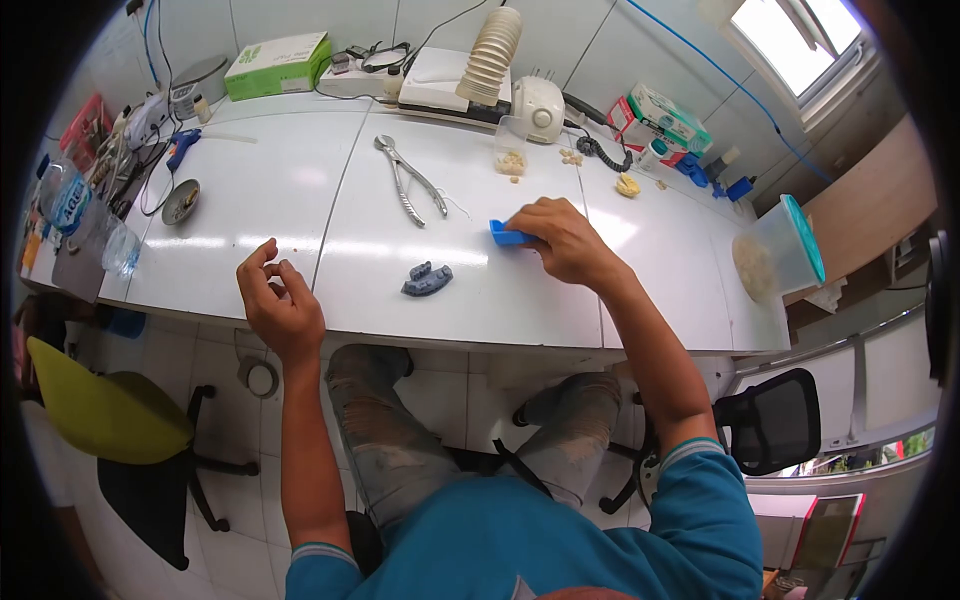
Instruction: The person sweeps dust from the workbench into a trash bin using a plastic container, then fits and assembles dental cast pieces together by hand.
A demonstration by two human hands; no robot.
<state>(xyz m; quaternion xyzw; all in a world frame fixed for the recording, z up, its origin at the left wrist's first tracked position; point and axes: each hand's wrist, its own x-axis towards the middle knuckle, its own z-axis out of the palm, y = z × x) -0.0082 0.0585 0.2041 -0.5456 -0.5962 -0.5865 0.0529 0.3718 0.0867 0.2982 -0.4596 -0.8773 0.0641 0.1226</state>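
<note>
My right hand (570, 240) grips a small blue plastic piece with a raised rim (508, 233), low over or on the white table; its far side is hidden under my fingers. My left hand (282, 312) hovers by the front edge of the table, loosely curled, with a gap between the fingers and nothing visible in them. Between my hands lies a grey-blue dental model (430, 283), seemingly in two pieces. Farther back rest metal pliers (402, 178), jaws pointing away from me and handles spread.
A clear cup with beige bits (510, 150) stands at the back, near a white device (540, 108) and a ribbed hose (490, 55). To the left are a small bowl (181, 202), a blue glue gun (183, 148) and a water bottle (75, 200). A teal-lidded container (780, 250) is at right.
</note>
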